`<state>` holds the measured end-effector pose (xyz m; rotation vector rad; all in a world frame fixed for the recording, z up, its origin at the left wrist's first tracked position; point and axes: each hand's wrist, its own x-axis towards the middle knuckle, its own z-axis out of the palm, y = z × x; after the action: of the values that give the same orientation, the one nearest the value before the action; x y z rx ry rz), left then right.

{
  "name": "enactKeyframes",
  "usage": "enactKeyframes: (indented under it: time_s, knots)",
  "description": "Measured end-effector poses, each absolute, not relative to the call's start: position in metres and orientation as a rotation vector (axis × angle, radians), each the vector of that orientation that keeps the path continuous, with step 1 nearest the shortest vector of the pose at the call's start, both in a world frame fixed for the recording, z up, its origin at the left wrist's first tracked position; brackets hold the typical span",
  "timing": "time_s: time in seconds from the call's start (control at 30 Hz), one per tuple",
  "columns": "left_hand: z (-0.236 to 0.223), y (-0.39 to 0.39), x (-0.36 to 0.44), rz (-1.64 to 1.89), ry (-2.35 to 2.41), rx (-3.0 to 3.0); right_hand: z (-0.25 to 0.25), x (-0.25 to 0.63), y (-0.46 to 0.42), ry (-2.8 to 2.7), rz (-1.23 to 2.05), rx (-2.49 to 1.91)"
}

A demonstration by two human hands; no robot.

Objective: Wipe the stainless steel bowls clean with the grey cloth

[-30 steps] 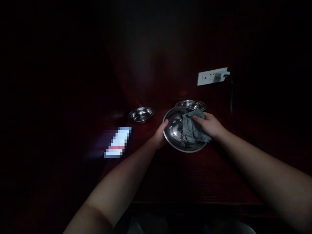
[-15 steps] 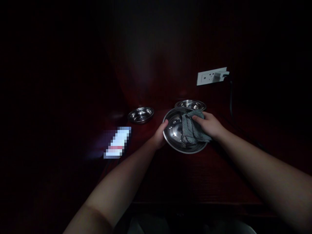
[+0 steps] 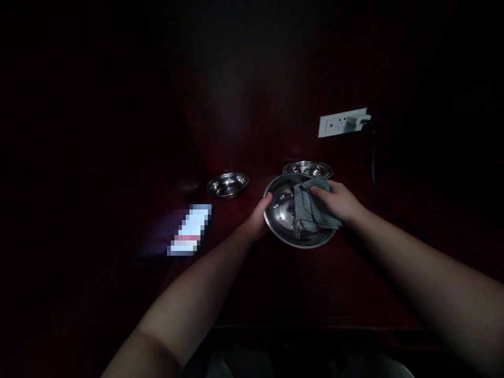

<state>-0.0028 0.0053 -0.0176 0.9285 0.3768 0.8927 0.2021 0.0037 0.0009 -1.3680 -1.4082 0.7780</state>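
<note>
Head view showed almost no change over the last second: the steel bowl point(image 3: 280, 212) kept its place and its tilt towards the person, and the grey cloth point(image 3: 309, 210) stayed bunched against the right part of its inside. By that evidence the handling seemed to have paused or slowed, with no part of the bowl newly reached by the cloth.

The left hand point(image 3: 258, 220) held the bowl narrowly at its left edge, thumb over the rim, its other fingers mostly hidden. The right hand point(image 3: 340, 202) pinched the cloth, thumb on top, at the bowl's right side; whether its hidden fingers also gripped the rim could not be told. The bowl was over the dark red table point(image 3: 315, 294), though whether it touched the surface was unclear.

Counted out, there were two hands, one held bowl and one cloth. One smaller steel dish point(image 3: 227, 187) sat upright beyond the left hand, well apart from the bowl. Behind the bowl lay shallow steel dishware point(image 3: 307, 168) with several rim lines, perhaps one piece or a nested stack. One glowing, pixelated device point(image 3: 191, 230) lay at the left. One socket plate point(image 3: 334, 125) was on the wall, with one plug point(image 3: 355, 123) in it and one dark cable point(image 3: 374, 157) hanging beside.
</note>
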Motion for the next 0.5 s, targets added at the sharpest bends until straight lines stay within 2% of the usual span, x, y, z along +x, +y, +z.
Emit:
enactKeyframes:
  time_s: [0.5]
  knots:
    - [-0.0147,0.0048,-0.0032,0.866,0.392,0.943,0.0030,0.2029,0.0027,-1.448,0.756,-1.397]
